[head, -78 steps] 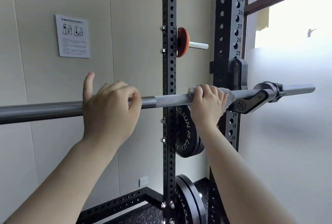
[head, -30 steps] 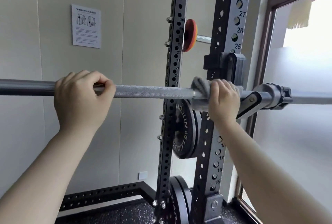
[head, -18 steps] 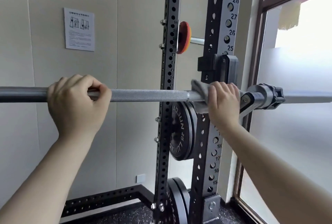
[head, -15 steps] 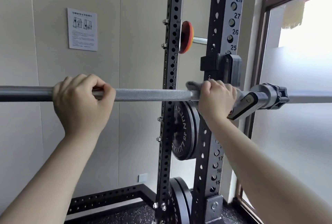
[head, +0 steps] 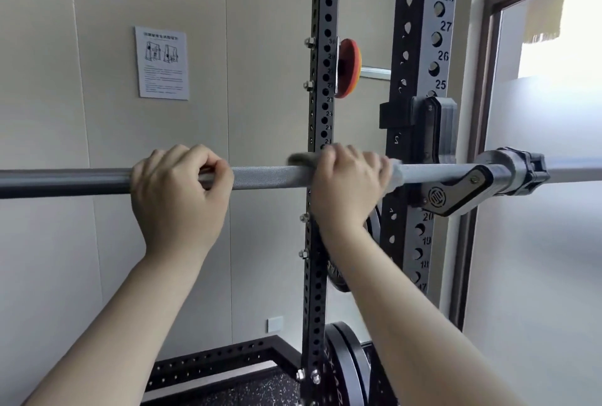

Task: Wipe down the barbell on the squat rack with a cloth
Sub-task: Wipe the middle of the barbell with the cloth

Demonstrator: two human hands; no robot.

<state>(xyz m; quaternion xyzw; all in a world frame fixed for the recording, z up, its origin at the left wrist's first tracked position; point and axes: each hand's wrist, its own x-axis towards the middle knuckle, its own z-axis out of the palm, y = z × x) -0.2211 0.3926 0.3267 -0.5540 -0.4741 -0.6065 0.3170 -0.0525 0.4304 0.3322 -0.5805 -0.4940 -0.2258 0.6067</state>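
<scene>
White numerals run down the nearer rack upright [head: 423, 31] at the upper right of the frame: 29, 28, 27, 26 and 25 above the bar, then 20, 19 and 18 below it. The thinner far upright [head: 321, 86] at centre carries smaller numbers, of which 30 is legible. A paper notice [head: 162, 63] on the beige panelled wall [head: 81, 80] at upper left shows two diagrams over lines of print too small to read. The J-hook [head: 456, 192] bears a round emblem, and lettering on the black weight plate [head: 338, 278] beside the right forearm is mostly hidden.

The barbell [head: 270, 176] lies level across the middle of the frame, resting in that hook. The left hand [head: 177, 200] has its grip closed around the bare bar at centre left. The right hand [head: 348, 190] is clamped over the grey cloth [head: 301, 159] wrapped on the knurled section, just left of the nearer upright. A frosted window [head: 547, 242] fills the right side; speckled rubber floor [head: 234, 389] shows at the bottom.
</scene>
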